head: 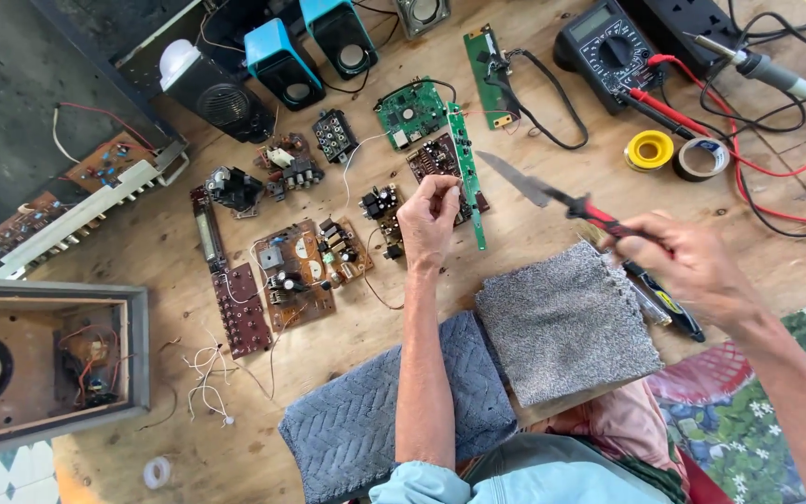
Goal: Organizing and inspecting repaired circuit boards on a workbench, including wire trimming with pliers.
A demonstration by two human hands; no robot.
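Head view: something too small to make out is pinched in the left hand (428, 219) fingers over the brown circuit board (440, 161) on the counter (347, 308), red-handled knife (552, 198) gripped by the right hand (687, 266), so trimming looks underway, steady aim needed.

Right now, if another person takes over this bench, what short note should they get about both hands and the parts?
Left hand: fingers pinched over the brown circuit board, beside the long green strip board; whether it grips anything small I cannot tell.
Right hand: holds a red-handled knife, blade pointing toward the left hand, raised above the wooden table.
Nearby: grey cloth and blue-grey cloth at the near edge; multimeter at the far side.
Done: many boards lie spread out. Left: cannot be judged from this view.
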